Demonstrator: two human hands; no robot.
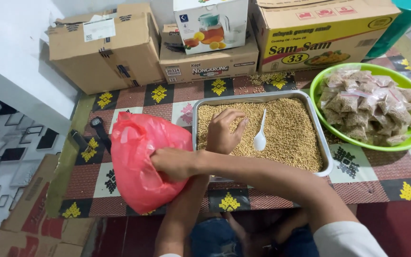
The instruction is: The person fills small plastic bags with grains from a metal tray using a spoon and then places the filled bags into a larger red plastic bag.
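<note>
Beside the tray [200, 110], a crumpled, bulging red plastic bag [136, 162].

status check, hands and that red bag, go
Right hand grips red plastic bag. Left hand rests in grain tray, beside white spoon. Nothing blocking.

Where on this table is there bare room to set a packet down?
Bare cloth lies front right, below the green basin and right of the tray, and in a strip between tray and cardboard boxes. The left is crowded by the red bag and watch.
</note>
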